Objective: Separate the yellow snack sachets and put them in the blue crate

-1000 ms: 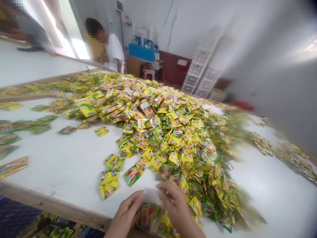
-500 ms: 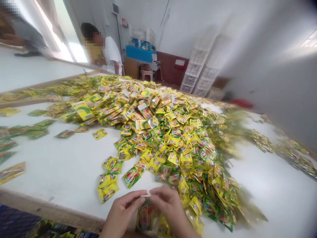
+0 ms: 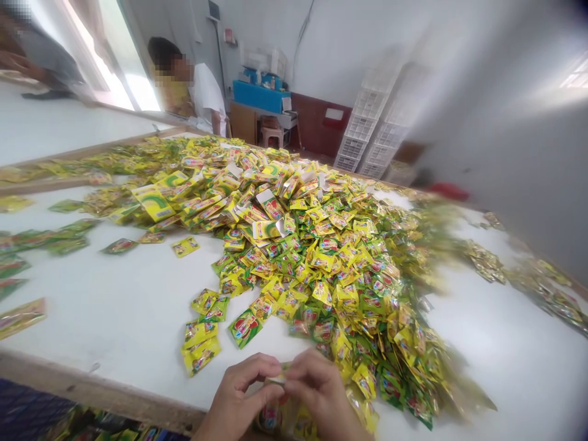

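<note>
White, thin and card-like, a small flap (image 3: pixel 276 380) was pinched by the left hand (image 3: pixel 243 392) and right hand (image 3: pixel 316 386), near shiny yellow-and-green packets (image 3: pixel 331 263) on the white counter (image 3: pixel 151 318). It looked like folding; the next move needed gentle, steady pressing.

Daylight glares through an opening (image 3: pixel 133 61) behind and left of the packet heap (image 3: pixel 298 245); stretched blur smears the wall (image 3: pixel 519 162) to its right.
</note>
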`<control>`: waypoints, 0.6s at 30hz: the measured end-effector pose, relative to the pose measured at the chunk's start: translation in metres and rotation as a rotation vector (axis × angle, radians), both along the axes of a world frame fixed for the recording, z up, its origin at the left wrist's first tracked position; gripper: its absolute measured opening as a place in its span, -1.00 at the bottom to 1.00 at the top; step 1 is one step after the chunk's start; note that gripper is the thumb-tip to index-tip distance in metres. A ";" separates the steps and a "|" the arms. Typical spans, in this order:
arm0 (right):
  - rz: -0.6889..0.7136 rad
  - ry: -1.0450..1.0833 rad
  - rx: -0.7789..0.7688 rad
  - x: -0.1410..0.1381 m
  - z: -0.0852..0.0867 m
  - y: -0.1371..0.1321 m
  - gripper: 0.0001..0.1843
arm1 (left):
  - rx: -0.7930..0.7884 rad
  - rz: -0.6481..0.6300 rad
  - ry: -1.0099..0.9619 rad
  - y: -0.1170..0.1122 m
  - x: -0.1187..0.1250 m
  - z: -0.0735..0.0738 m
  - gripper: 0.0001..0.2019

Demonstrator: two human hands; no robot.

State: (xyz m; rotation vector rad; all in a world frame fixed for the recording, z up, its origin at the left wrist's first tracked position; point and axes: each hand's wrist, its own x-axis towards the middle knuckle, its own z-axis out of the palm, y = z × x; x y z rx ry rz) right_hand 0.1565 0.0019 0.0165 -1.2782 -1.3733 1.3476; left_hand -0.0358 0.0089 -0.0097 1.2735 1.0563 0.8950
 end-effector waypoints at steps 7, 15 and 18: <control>0.303 -0.234 0.102 0.012 0.015 0.028 -0.87 | -0.005 -0.059 0.101 -0.007 0.002 0.005 -0.85; 0.336 -0.544 0.391 -0.068 -0.003 0.132 -0.61 | 0.149 -0.127 0.166 -0.013 0.009 0.005 -0.71; 0.290 -0.571 0.359 -0.068 -0.009 0.141 -0.75 | 0.103 0.052 0.144 -0.025 -0.006 0.007 -0.73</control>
